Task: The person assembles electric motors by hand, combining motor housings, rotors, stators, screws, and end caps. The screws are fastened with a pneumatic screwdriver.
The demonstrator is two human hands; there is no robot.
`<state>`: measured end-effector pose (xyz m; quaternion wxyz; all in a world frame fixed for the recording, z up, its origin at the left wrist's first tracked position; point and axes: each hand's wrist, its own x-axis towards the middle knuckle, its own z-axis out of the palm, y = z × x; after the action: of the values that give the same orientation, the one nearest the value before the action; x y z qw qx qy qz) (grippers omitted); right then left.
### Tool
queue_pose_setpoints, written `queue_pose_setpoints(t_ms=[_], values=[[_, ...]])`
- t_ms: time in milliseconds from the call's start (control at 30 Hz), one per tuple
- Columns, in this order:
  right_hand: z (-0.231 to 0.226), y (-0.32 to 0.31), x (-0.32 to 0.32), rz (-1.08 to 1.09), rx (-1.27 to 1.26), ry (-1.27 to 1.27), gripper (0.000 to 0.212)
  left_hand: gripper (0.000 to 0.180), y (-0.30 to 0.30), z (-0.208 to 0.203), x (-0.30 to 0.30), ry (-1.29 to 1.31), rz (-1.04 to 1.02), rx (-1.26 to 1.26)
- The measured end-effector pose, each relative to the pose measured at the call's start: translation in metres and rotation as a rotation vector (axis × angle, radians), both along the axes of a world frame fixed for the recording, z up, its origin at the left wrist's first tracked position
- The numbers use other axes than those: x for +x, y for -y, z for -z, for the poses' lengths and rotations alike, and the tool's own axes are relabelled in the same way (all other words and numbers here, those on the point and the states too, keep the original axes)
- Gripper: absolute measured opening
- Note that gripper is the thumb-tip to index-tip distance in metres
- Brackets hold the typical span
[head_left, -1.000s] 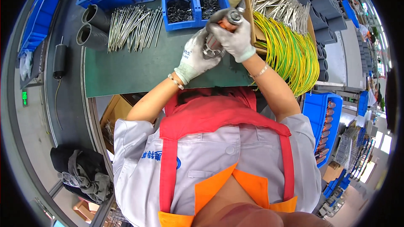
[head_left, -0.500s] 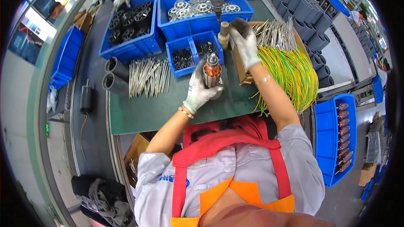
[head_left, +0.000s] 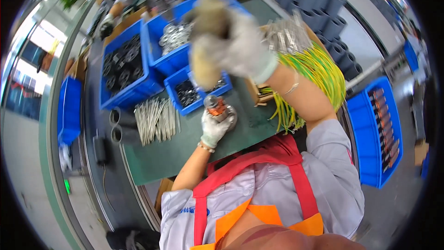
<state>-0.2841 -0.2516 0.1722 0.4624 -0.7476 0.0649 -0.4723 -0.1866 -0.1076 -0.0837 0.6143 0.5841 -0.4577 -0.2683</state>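
small motor rotor (head_left: 216,106) just left of frame centre, on the green bench mat (head_left: 175,153), below the small blue bin of dark parts (head_left: 187,93). copper winding in the middle, round metal disc at the lower right end. likely dense and heavy for its size, rigid, no give. metal ends probably smooth, gloves help against slip. copper wire looks like the fragile part, so better gripped around the laminated body or at the metal ends, not by squeezing bare wire.

left hand (head_left: 213,127) in white knit glove, fingers wrapped round the lower part of the rotor from below, closed grip, rotor held upright-ish, tilted a little. forearm running up from lower left, wrist nearly straight, bracelet at the wrist.

right hand (head_left: 231,48) gloved too, raised high toward the camera in the upper centre, badly motion-blurred. seems curled around a tan cylindrical handle-like object (head_left: 204,67) hanging down, exact grip cannot be told. forearm coming up from the right side, elbow bent, wrist band visible. well apart from the rotor.

around: pile of metal rods (head_left: 156,120) left of the rotor, large blue bin with black rings (head_left: 121,67) upper left, bin of silver rings (head_left: 173,37) above, bundle of yellow-green wires (head_left: 319,71) at right under the raised arm.
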Motion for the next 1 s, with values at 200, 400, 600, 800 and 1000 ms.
queue_pose_setpoints(t_ms=[200, 400, 600, 800, 1000], values=[[0.062, -0.024, -0.006, -0.109, -0.116, -0.386, 0.052, 0.018, 0.0, 0.024, 0.012, 0.259, -0.066, 0.026], [0.09, 0.077, -0.096, 0.155, -0.135, -0.241, 0.064, 0.06, -0.003, 0.021, 0.005, -0.091, 0.038, -0.055], [0.179, 0.293, -0.311, 1.173, 0.075, -0.627, 0.038, 0.064, -0.007, 0.022, 0.005, 0.034, -0.007, -0.04], [0.237, 0.335, -0.439, 0.34, 0.382, -1.478, 0.058, 0.072, -0.007, 0.03, 0.012, 0.185, 0.019, -0.16], [0.289, 0.299, -0.399, 0.551, 0.06, -1.812, 0.036, 0.079, -0.01, 0.025, 0.01, 0.166, 0.039, 0.006]])
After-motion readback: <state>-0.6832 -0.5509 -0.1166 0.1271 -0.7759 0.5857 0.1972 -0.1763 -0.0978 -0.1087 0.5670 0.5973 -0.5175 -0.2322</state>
